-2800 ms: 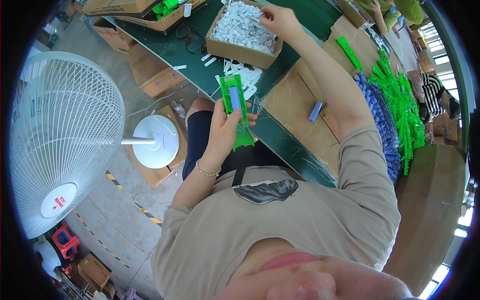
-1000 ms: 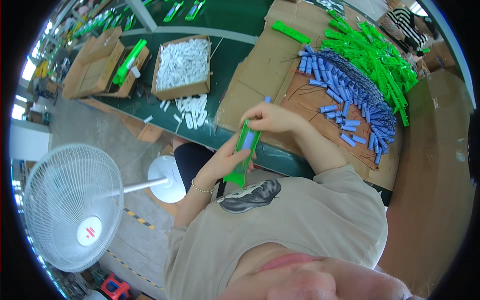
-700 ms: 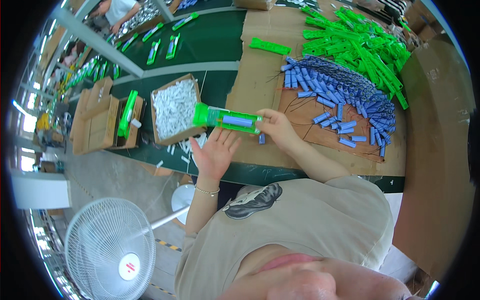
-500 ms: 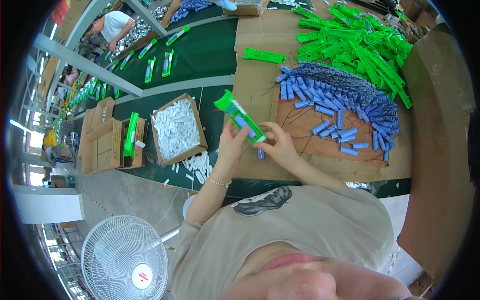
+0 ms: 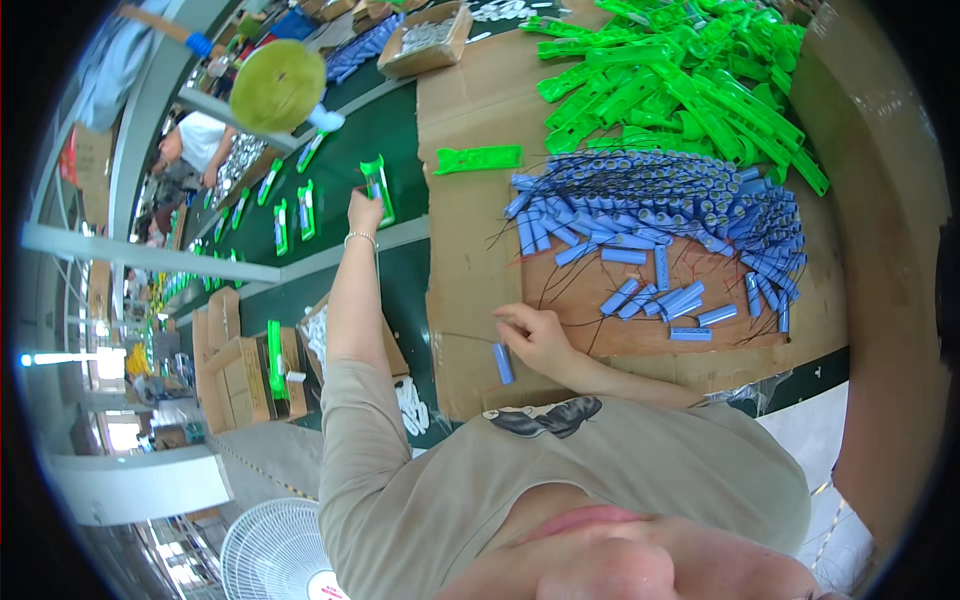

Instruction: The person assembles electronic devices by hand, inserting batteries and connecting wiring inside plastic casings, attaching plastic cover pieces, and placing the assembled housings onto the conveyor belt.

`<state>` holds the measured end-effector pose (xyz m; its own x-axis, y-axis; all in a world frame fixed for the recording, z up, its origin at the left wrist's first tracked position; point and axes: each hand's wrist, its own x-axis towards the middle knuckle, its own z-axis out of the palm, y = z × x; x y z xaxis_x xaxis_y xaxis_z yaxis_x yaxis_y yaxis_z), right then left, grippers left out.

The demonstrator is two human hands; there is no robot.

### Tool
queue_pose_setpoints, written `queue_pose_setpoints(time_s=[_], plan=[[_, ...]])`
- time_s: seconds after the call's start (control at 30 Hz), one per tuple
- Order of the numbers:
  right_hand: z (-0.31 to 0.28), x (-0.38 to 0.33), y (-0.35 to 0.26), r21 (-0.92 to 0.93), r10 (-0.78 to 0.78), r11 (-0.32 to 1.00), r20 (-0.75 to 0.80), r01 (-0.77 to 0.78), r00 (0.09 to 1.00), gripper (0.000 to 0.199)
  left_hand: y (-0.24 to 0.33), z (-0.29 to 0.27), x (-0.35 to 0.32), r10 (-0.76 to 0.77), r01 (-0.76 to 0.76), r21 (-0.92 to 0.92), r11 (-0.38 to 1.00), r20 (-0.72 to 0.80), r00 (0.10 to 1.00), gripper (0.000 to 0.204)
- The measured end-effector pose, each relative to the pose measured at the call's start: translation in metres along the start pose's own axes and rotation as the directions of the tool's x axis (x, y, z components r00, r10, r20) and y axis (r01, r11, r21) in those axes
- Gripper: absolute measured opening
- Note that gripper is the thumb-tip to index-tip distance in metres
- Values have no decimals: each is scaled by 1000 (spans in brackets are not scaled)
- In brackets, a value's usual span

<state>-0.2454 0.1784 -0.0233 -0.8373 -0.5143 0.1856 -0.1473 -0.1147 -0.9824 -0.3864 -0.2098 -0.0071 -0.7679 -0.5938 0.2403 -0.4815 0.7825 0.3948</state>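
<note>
My left hand [image 5: 366,212] reaches far out over the green conveyor belt. It grips the near end of a bright green plastic housing [image 5: 377,190] with a pale blue part inside. Low over the cardboard, my right hand [image 5: 538,340] has its fingers loosely bent and apart, with nothing visible in them. Just beside its fingertips a single blue cylindrical battery [image 5: 503,363] lies on the cardboard sheet [image 5: 458,290]. Farther right is a large pile of blue batteries [image 5: 680,205] with thin black and red wires; several lie loose at its near side.
Behind the batteries rises a heap of empty green housings [image 5: 670,80]; one housing [image 5: 480,159] lies apart. Filled housings [image 5: 305,210] stand along the belt. My left arm partly covers a box of white pieces [image 5: 316,335]. A tall cardboard wall [image 5: 885,250] bounds the right side.
My left hand has carried the green housing forward and left, from before my chest to the belt. My right hand has let go of it and stays low near the single battery. The view has shifted.
</note>
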Motion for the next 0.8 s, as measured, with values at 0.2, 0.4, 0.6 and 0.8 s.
queue_pose_setpoints(time_s=[0.2,0.4,0.6,0.8], plan=[[-4,0,-7,5,7,1000,-10,-7,1000,17,42,-1,-15,130,22,355,935,-398,908,45],[-1,-2,-7,-43,-61,997,-9,60,998,16,133,-2,-54,840,-854,281,438,211,500,45],[5,-5,5,-7,-108,994,-24,108,994,14,155,19,-63,576,-703,293,648,414,705,33],[-1,-9,-6,-63,-175,984,-141,168,974,24,144,-49,-111,465,-500,58,864,285,838,31]])
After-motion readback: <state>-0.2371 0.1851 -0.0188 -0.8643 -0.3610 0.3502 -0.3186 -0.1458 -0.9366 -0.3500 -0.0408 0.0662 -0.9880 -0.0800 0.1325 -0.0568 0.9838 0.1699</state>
